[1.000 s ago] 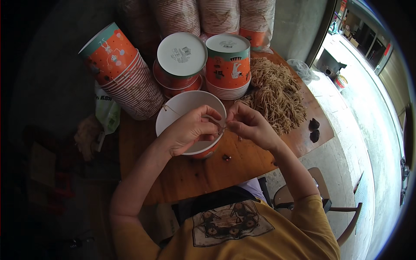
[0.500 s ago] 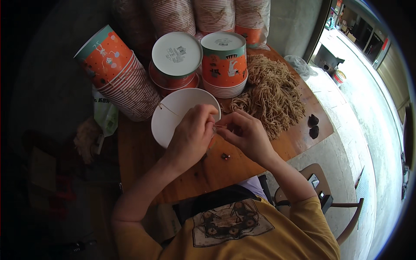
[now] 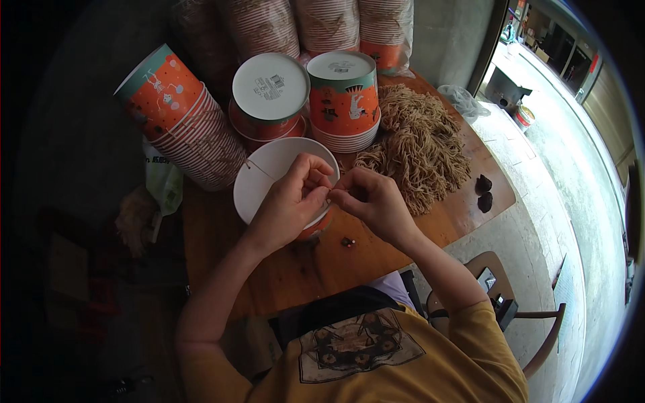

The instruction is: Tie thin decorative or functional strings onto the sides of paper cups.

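Note:
An open paper bucket [image 3: 259,191], white inside with an orange printed wall, stands tilted on the table in front of me. A thin tan cord [image 3: 261,169] comes through its left rim and runs across the opening toward my left hand. My left hand [image 3: 295,198] is over the bucket's right side, thumb and fingers pinched together on the cord. Beside the right rim, my right hand [image 3: 369,198] is closed in a pinch, its fingertips meeting the left ones. The cord end between the fingertips is mostly hidden. A heap of tan cords [image 3: 423,148] lies just beyond my right hand.
Upside-down bucket stacks [image 3: 344,101] and another bucket stack [image 3: 271,87] stand behind. A leaning stack [image 3: 185,121] is at the left. Bagged stacks [image 3: 326,27] line the back. Dark lumps [image 3: 484,193] and a small dark bit [image 3: 347,242] lie on the wooden table [image 3: 282,282].
My left hand has turned and dropped slightly, its fingers opening out a little while the thumb stays pinched. Both hands' fingertips have stayed together at the right rim. The view has shifted slightly.

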`<control>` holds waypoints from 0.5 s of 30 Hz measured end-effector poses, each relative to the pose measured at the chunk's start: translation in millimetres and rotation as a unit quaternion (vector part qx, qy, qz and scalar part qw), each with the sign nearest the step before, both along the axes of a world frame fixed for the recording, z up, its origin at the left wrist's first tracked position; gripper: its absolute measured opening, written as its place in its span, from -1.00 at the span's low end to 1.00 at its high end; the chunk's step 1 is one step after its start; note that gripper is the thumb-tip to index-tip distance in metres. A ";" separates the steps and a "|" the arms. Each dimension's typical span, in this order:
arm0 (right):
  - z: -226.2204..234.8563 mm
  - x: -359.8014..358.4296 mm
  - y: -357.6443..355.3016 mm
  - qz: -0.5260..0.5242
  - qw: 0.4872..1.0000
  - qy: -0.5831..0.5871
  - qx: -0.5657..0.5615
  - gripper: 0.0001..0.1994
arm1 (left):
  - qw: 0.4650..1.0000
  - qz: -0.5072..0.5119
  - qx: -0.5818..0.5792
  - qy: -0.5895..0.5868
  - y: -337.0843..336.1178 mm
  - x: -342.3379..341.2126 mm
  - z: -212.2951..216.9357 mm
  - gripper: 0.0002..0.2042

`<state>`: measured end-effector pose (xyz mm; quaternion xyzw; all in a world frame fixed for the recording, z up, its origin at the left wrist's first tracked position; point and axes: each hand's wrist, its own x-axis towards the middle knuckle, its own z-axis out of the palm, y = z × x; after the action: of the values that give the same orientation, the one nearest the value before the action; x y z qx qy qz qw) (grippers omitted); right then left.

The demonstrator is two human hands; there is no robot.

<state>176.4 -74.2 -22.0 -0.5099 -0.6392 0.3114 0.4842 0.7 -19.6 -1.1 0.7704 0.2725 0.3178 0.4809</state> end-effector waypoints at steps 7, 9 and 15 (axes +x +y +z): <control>-8.3 -1.8 3.2 0.014 0.997 0.068 -0.019 -0.88 | 0.992 0.006 -0.123 -0.042 4.0 -9.2 7.1 -0.85; -6.5 -2.4 2.3 0.017 0.998 0.056 -0.024 -0.89 | 0.991 0.023 -0.122 0.052 3.9 -12.7 8.0 -0.84; -4.4 -3.5 1.9 0.011 0.999 0.040 -0.016 -0.90 | 0.988 -0.012 -0.149 0.030 -0.5 -7.9 3.0 -0.84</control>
<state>172.9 -72.3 -26.4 -0.4979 -0.6197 0.3467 0.4979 -7.2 -20.1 1.9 0.7025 0.3222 0.2447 0.5855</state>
